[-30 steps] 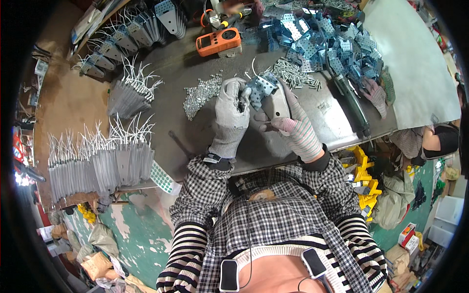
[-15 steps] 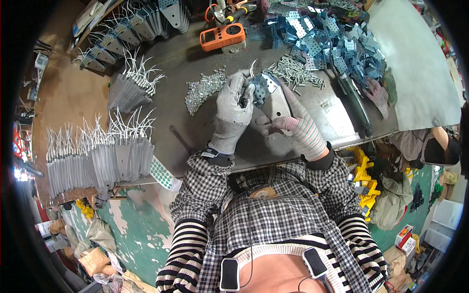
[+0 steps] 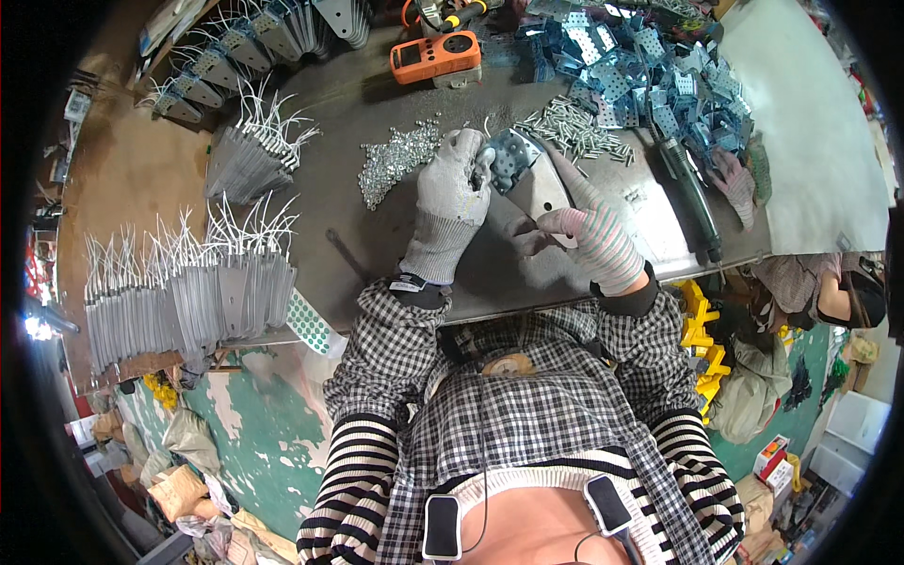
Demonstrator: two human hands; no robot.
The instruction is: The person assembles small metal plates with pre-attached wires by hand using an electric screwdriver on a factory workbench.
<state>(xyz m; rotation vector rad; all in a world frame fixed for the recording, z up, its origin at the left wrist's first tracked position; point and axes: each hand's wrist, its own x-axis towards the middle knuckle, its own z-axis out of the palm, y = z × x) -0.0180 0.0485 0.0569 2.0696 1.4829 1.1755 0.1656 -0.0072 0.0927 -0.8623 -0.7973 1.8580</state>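
My left hand point(image 3: 450, 193), in a grey work glove, is closed on a bluish perforated metal bracket point(image 3: 509, 162). The bracket sits over the upper end of a tapered flat metal plate point(image 3: 542, 192) with a hole in it. On the plate's right side, my right hand point(image 3: 605, 241), in a striped knit glove, grips its lower end between thumb and fingers. A bit of white wire point(image 3: 487, 123) pokes up beside the bracket. My left fingertips are partly hidden behind the glove's back.
Small nuts point(image 3: 391, 169) lie left of my hands, screws point(image 3: 576, 132) beyond them. Blue brackets point(image 3: 640, 71) heap at the far right. A power screwdriver point(image 3: 687, 193) and a spare glove point(image 3: 732, 186) lie right; wired plates point(image 3: 188, 306) stand left. An orange meter point(image 3: 435, 57) is at the back.
The plate and bracket have tilted slightly, with the plate's lower end swinging to the right. My right hand has shifted a little right; both hands keep their grip.
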